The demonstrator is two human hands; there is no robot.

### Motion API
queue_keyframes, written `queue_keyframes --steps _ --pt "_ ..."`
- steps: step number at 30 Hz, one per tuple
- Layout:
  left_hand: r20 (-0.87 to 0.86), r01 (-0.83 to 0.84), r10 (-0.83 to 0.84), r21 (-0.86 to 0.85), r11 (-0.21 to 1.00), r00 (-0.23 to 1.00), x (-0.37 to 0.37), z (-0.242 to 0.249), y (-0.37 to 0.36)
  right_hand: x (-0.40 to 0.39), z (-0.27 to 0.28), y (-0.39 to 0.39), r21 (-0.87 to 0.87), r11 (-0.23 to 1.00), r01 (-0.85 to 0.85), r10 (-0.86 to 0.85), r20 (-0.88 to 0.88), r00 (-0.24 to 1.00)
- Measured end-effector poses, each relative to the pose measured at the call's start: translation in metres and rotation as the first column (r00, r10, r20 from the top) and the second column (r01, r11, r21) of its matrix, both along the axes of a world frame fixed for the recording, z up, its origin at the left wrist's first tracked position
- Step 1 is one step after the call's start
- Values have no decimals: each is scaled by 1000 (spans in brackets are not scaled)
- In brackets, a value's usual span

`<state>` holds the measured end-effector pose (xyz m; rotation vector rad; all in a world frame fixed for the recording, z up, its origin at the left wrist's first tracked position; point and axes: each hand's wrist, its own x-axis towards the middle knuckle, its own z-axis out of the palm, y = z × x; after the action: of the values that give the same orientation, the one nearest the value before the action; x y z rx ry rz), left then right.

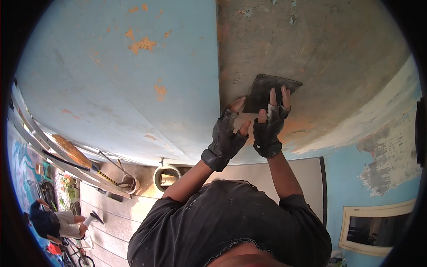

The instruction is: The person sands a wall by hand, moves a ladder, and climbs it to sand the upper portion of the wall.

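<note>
A black sheet of sandpaper [262, 93] lies against the bare grey-brown patch of the wall [320, 49], its upper edge curled a little. My right hand [270, 127], in a black fingerless glove, presses the sheet with outstretched fingers, its thumb at the lower edge. My left hand [226, 135], gloved the same way, is just left of it, with fingers apart and a fingertip right at the sheet's left edge. Dust whitens the fingers and gloves.
Light blue paint [133, 89] with peeled orange spots covers the wall at left. Below stand a ladder [58, 155], a broom [73, 151], a bucket [130, 183] and a round tub [167, 175]. A person [60, 220] is near a bicycle [75, 256]. A framed window [378, 229] is at right.
</note>
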<state>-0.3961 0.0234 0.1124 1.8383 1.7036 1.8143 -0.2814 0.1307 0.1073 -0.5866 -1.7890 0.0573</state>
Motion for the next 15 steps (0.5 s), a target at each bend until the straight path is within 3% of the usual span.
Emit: queue_keyframes --steps 5,8,10,12,14,15 --pt "21 -131 130 93 987 991 23 2 13 16 4 3 -11 990 -140 140 11 990" --pt "140 -177 164 91 980 976 38 -2 18 31 9 4 -67 970 -233 236 41 971" --pt "272 -178 173 -5 984 947 47 4 18 39 8 8 -68 960 -273 276 45 960" --pt "185 -262 252 29 965 950 55 11 20 45 8 10 -73 945 -318 322 52 945" --pt "313 -138 174 -134 981 934 62 12 18 51 9 11 -76 932 -354 360 78 930" --pt "314 -156 191 -135 979 930 65 8 19 53 7 12 -78 925 -371 377 80 923"
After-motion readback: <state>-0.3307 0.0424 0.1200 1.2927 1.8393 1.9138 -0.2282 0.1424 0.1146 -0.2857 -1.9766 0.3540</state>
